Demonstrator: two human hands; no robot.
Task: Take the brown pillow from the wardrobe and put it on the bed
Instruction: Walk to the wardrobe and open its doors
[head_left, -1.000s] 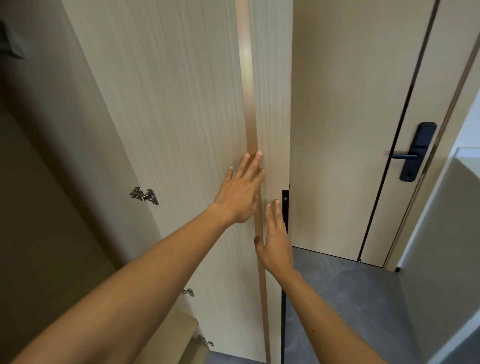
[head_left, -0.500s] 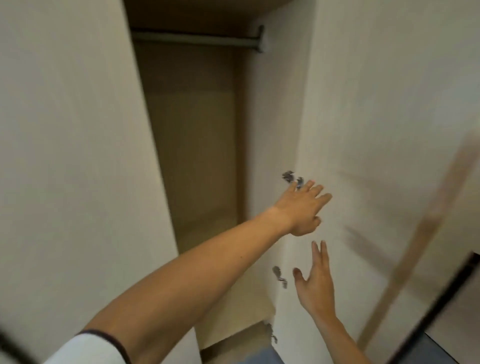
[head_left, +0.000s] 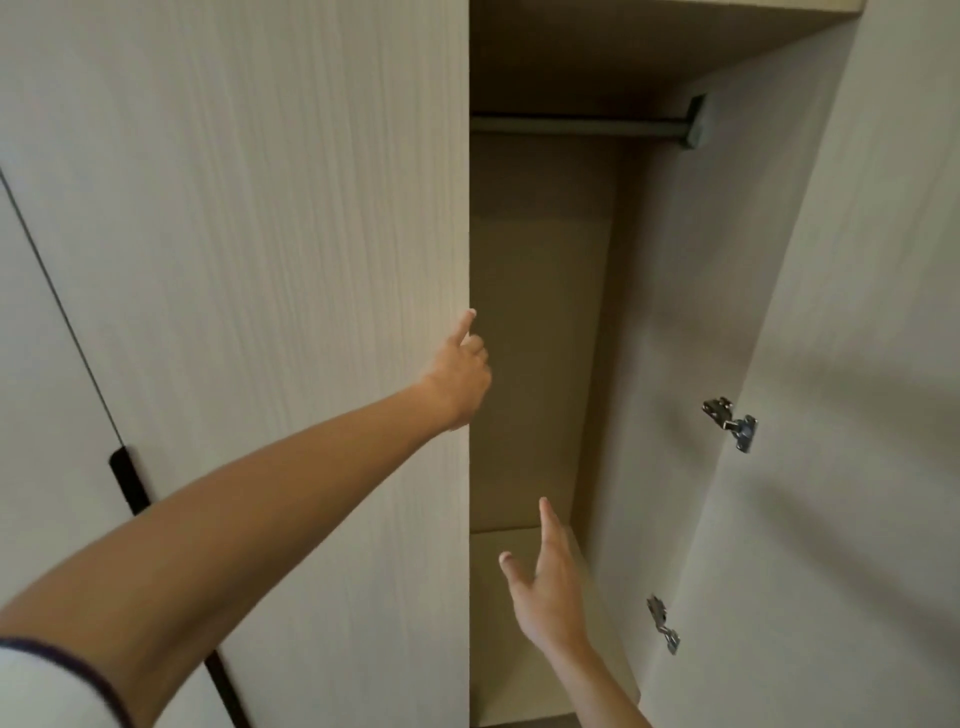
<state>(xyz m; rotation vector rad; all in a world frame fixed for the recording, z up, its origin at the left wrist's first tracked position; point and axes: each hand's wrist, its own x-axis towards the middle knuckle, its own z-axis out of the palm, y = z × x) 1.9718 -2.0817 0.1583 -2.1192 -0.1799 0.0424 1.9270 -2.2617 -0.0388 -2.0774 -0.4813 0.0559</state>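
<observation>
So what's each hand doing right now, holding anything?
Left hand: fingers curled on the wardrobe door edge, index finger out.
Right hand: open, holding nothing.

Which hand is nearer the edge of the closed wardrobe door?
Left. The left hand touches the closed door's edge; the right hand hangs apart, lower, in front of the shelf.

Rail seemingly high inside wardrobe

Single head-worn view, close to the open wardrobe, facing forward and slightly upward inside
</observation>
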